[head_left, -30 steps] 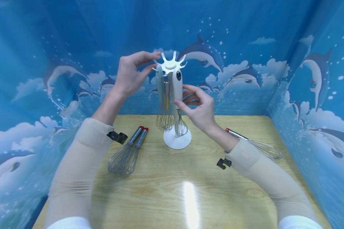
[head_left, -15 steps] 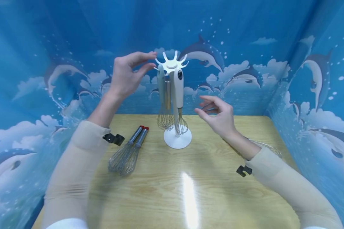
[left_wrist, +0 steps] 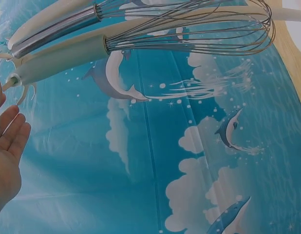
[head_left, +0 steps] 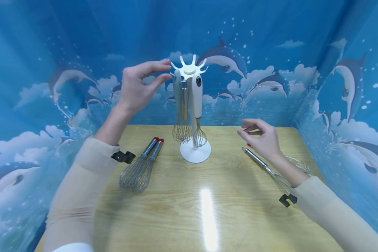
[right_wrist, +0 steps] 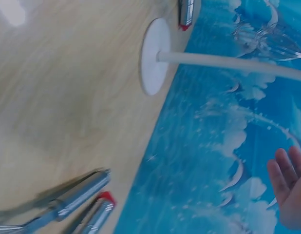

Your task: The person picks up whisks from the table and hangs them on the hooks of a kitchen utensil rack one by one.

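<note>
White-handled wire whisk point(head_left: 197, 101) hangs on white pronged round-based rack point(head_left: 196, 154) near back edge of desk point(head_left: 163, 220). We log left grip point(head_left: 137, 85), thumb and fingers apart beside rack's top, contact unclear; right grip point(head_left: 264, 140) apart, above silver metal whisk point(head_left: 256, 160) towards right edge.

We can read no words, brands, numbers or signs in any view; on the white-handled wire whisk point(head_left: 196, 101) hung from the white round-based stand point(head_left: 195, 155), we see a dark oval point(head_left: 198, 81) near the handle's top, but can make out no lettering in it. On the paired silver metal whisks with red ends point(head_left: 155, 151), and on the blue dolphin-printed backdrop point(head_left: 271, 21), we find nothing legible either.
</note>
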Motion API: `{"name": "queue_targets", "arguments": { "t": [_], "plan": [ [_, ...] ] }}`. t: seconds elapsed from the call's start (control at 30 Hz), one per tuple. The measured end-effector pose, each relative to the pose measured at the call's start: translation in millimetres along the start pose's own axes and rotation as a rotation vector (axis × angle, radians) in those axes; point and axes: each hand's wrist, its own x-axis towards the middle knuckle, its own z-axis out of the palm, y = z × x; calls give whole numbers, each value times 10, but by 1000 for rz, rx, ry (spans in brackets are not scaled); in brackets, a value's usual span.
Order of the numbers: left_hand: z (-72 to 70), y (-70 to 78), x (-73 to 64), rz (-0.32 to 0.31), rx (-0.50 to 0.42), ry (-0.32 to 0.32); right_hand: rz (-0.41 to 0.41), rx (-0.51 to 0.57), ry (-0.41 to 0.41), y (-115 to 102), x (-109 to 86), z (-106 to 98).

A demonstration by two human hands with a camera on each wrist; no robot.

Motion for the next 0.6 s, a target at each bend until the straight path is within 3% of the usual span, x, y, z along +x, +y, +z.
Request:
{"name": "queue_targets", "arguments": {
  "t": [0.23,0.6],
  "plan": [
    [33,7,6,74,-6,18,113,-70,-72,251,-194,-140],
    [55,2,7,48,32,30,190,-271,-125,653,-475,-189]
  ]
}}
